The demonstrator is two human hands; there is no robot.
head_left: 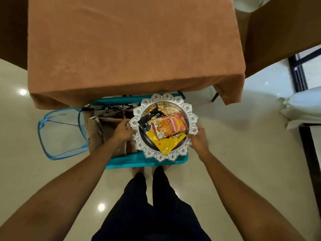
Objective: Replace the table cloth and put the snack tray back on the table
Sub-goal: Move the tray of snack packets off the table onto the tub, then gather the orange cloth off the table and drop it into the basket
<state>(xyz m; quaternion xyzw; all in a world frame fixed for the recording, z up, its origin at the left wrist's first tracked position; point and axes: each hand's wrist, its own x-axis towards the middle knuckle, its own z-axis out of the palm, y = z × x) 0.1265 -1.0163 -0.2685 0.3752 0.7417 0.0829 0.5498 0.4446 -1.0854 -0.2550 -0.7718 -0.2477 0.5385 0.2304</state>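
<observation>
At the far left, a blue mesh hamper (pixel 60 134) lies on the pale glossy floor, just beside a teal tub (pixel 147 159) that holds a crumpled brown cloth (pixel 104 126). Over that cloth the left hand (pixel 122 130) reaches to the left rim of the snack tray (pixel 149 152), its fingers curled round the scalloped silver edge in a firm grip. The tray is round with a dark centre and sits level above the right half of the tub, in front of the table's near edge and below it, not on the table. Whether it rests on the tub or is lifted clear cannot be told. Three packets lie overlapping on it: a black packet (pixel 149 119) toward the back left, an orange packet (pixel 171 126) on top in the middle, and a yellow packet (pixel 164 142) toward the person. Behind the tray, the table top is covered by an orange-brown table cloth (pixel 135 49), spread smooth and hanging over the near edge. The right hand (pixel 198 138) holds the tray's right rim, fingers closed around the edge. At the far right, white pillows (pixel 302 105) are stacked.
</observation>
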